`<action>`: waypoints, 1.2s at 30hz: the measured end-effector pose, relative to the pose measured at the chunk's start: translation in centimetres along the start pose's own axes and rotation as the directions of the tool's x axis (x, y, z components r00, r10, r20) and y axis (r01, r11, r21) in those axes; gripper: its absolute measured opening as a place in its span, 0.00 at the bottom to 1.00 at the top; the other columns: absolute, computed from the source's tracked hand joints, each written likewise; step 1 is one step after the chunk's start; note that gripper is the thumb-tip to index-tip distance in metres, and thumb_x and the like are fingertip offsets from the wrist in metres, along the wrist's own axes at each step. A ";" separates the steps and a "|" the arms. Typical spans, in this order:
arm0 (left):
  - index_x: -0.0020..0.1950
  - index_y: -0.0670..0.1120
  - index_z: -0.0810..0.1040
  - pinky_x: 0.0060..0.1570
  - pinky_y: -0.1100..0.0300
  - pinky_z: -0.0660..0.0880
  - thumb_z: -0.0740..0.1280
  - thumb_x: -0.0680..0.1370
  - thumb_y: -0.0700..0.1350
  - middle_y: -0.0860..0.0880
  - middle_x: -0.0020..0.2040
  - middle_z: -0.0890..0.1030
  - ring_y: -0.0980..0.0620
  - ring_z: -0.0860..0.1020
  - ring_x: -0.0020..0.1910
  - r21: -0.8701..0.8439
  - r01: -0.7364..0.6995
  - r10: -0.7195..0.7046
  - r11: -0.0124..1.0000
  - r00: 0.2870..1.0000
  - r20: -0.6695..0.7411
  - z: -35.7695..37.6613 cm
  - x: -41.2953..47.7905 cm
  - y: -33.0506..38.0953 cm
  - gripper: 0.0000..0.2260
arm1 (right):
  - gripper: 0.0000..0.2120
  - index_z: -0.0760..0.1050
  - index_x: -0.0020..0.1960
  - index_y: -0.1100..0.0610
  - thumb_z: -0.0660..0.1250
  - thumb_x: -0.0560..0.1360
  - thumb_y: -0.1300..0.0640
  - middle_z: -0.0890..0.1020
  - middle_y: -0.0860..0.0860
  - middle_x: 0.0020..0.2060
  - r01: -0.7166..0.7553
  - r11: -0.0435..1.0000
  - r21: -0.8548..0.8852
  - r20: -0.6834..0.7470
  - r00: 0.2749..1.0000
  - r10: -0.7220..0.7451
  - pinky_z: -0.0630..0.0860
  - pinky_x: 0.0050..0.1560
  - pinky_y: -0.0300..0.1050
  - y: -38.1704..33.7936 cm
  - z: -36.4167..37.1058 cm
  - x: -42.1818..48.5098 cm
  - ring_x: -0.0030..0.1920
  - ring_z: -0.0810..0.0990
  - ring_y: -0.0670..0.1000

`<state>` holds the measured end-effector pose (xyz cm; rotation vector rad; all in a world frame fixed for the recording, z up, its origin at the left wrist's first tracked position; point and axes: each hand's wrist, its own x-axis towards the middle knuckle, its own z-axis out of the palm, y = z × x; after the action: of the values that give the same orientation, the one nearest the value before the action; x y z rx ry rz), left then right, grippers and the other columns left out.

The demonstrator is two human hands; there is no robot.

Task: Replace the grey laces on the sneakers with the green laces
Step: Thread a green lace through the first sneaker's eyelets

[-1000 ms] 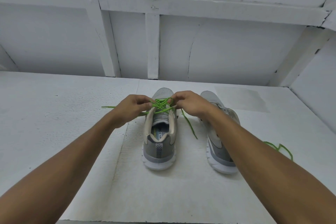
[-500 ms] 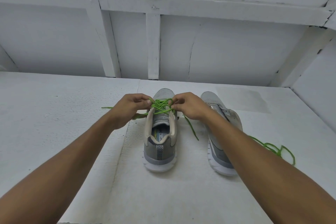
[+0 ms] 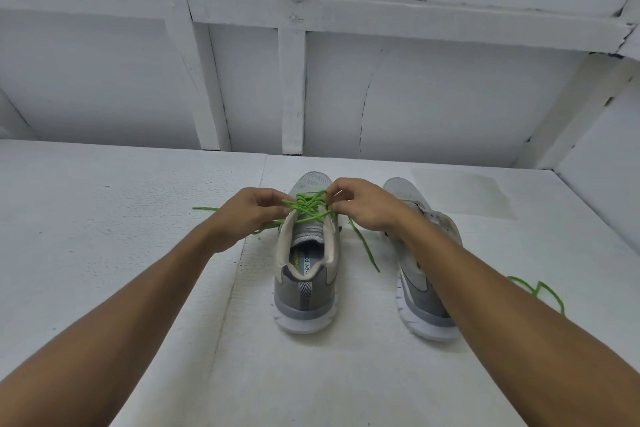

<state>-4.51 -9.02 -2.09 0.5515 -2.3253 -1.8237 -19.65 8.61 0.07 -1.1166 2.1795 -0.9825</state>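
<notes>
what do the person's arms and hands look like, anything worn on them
Nothing worn that shows. The left hand and right hand have no gloves, and no rings show on the fingers in view. The left forearm and right forearm are bare to the frame's edge: no sleeve, watch, band or marking.
</notes>
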 end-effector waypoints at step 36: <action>0.49 0.43 0.74 0.38 0.61 0.71 0.61 0.82 0.42 0.52 0.42 0.83 0.60 0.81 0.38 -0.056 0.030 -0.029 0.998 0.999 0.013 0.7 -1.0 2.2 0.05 | 0.07 0.75 0.43 0.52 0.63 0.80 0.56 0.84 0.57 0.46 -0.086 0.991 0.107 -0.009 0.996 0.087 0.76 0.55 0.53 -0.4 0.7 -0.3 0.43 0.77 0.51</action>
<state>-4.26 -7.59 -0.01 0.5718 -2.2776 -1.9046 -18.84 8.48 -0.01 -0.9613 2.1406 -1.0570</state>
